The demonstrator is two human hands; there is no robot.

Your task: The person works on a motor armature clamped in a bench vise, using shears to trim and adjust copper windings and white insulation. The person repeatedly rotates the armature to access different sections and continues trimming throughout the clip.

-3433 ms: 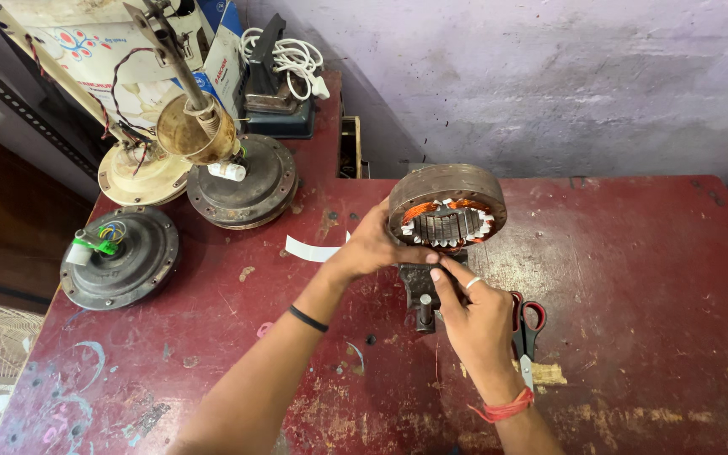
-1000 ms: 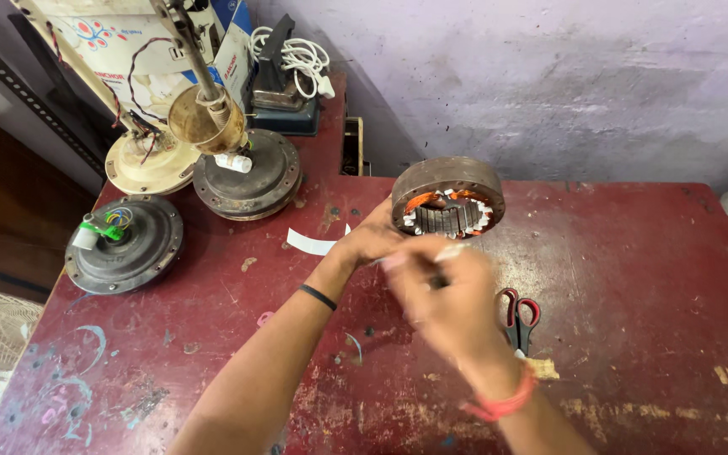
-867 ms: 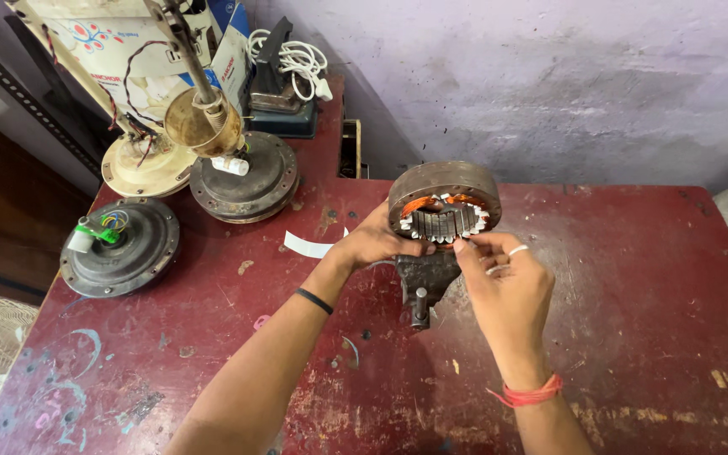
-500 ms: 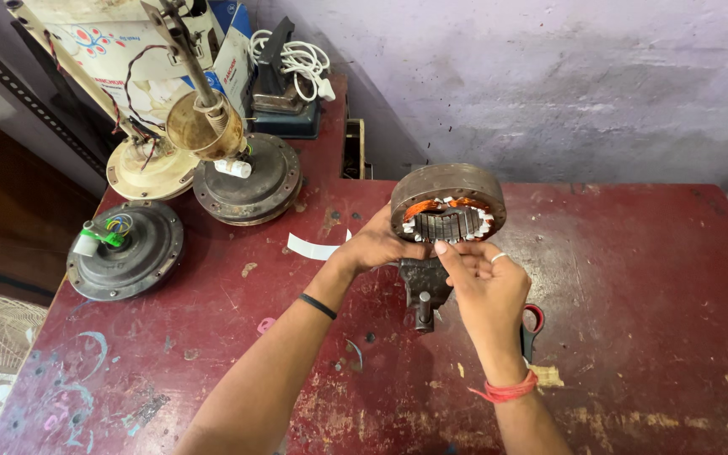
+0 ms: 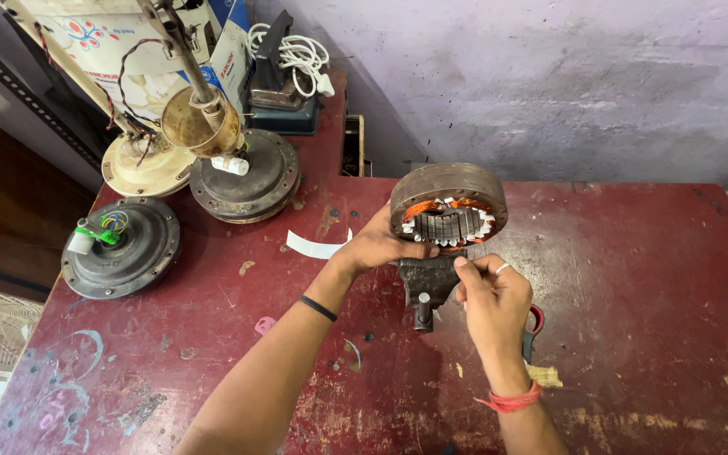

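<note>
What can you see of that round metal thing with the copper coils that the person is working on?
The motor stator is a thick, rusty brown metal ring standing on edge, its open face toward the camera. Inside show orange copper windings, grey steel slots and white insulation strips. It sits in a small dark bench vise on the red table. The left hand steadies its lower edge; the right hand pinches just below it.

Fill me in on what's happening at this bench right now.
A person is working on a round motor stator with copper windings, held upright in a small bench vise on a worn red table. The left hand steadies the stator's lower edge, and the right hand pinches something small at the bottom slots; what it is cannot be made out. Red-handled scissors lie beside the right hand. Other motor housings sit at the table's left end.
</note>
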